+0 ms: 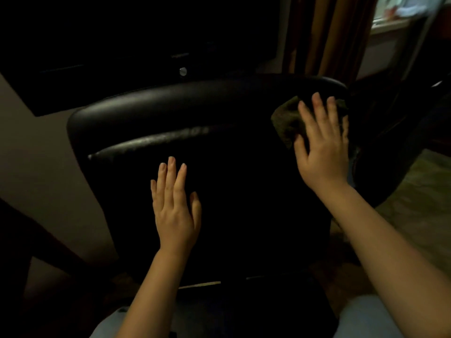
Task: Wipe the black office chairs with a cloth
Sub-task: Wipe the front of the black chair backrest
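Observation:
A black leather office chair [170,113] fills the middle of the view, its backrest facing me. My right hand [322,147] lies flat with straight fingers on a dark olive cloth [285,120] and presses it against the backrest's upper right corner. My left hand [175,206] rests flat on the middle of the backrest, fingers straight and a little spread. Most of the cloth is hidden under the right hand.
A dark desk [97,69] with a small round knob [182,71] stands behind the chair. Brown curtains [324,37] hang at the upper right beside a window [400,18]. Another dark chair part [402,132] curves at the right. Patterned floor [419,198] shows lower right.

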The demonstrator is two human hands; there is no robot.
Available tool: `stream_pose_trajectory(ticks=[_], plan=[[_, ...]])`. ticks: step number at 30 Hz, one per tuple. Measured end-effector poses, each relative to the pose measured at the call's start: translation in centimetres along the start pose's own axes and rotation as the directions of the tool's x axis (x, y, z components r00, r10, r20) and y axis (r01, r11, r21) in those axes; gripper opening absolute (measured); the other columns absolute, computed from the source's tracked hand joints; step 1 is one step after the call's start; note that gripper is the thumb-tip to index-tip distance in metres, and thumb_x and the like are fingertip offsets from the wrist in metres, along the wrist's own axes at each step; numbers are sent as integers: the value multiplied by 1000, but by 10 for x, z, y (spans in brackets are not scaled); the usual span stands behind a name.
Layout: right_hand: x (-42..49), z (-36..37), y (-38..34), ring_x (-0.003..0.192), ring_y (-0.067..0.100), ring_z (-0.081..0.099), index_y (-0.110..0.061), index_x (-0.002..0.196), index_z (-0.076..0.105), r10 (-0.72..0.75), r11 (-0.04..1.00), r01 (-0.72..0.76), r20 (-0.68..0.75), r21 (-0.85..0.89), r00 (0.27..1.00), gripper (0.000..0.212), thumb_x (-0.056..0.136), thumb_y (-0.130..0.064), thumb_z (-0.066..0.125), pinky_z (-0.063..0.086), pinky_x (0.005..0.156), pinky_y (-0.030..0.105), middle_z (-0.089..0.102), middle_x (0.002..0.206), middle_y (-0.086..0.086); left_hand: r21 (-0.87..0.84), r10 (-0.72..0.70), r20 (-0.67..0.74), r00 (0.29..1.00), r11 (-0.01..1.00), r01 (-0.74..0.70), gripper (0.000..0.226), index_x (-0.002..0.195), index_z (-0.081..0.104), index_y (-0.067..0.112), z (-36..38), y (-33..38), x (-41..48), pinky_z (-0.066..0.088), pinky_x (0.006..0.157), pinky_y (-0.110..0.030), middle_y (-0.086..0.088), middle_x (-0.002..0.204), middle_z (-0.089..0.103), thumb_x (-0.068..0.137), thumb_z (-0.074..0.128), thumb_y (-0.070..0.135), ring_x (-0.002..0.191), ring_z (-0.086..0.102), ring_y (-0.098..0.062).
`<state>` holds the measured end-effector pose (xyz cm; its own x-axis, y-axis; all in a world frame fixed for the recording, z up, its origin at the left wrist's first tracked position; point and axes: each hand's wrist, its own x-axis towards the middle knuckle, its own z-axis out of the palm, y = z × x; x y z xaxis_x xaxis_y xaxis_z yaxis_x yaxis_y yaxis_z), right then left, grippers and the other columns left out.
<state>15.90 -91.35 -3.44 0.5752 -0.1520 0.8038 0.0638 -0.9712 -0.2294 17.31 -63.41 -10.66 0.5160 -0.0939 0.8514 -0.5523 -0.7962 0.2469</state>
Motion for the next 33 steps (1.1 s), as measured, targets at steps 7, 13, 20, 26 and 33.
stream_pose_trajectory(ticks=[7, 13, 20, 26, 33], plan=[[31, -3, 1, 148, 20, 7, -20, 151, 32, -25, 1000, 25, -44, 9, 999, 54, 97, -28, 37, 0, 119, 42, 21, 160, 4, -11, 17, -31, 999, 1000, -17, 48, 143, 36, 5, -1, 0, 8, 13, 120, -44, -14, 154, 28, 97, 38, 21, 148, 15, -23], [68, 8, -53, 147, 21, 19, -24, 147, 40, -65, 998, 65, 17, 13, 998, 49, 98, -29, 41, 7, 117, 49, 30, 157, -1, 14, -52, -85, 995, 998, 53, 47, 143, 36, 5, -21, -35, 9, 17, 119, -47, -13, 154, 28, 101, 34, 25, 147, 16, -23], [72, 61, -183, 147, 20, 19, -27, 149, 36, -278, 961, 275, 133, 40, 951, 52, 98, -34, 40, 3, 117, 47, 31, 156, -5, 41, -124, -161, 979, 990, 132, 48, 144, 36, 5, -62, -81, 19, 17, 119, -46, -13, 154, 28, 99, 37, 23, 147, 17, -22], [70, 102, -295, 143, 22, 29, -24, 144, 45, -401, 915, 386, 155, 117, 903, 49, 96, -35, 43, 9, 116, 46, 41, 151, -2, 104, -170, -165, 971, 976, 189, 49, 145, 32, 7, -98, -122, 17, 16, 120, -43, -12, 156, 25, 100, 33, 26, 147, 16, -23], [66, 113, -340, 138, 25, 36, -22, 135, 55, -516, 856, 496, 214, 142, 829, 42, 94, -33, 53, 13, 115, 49, 52, 141, 1, 79, -210, -151, 966, 972, 223, 50, 146, 33, 8, -110, -132, 32, 11, 120, -36, -6, 158, 20, 100, 32, 27, 148, 11, -17]])
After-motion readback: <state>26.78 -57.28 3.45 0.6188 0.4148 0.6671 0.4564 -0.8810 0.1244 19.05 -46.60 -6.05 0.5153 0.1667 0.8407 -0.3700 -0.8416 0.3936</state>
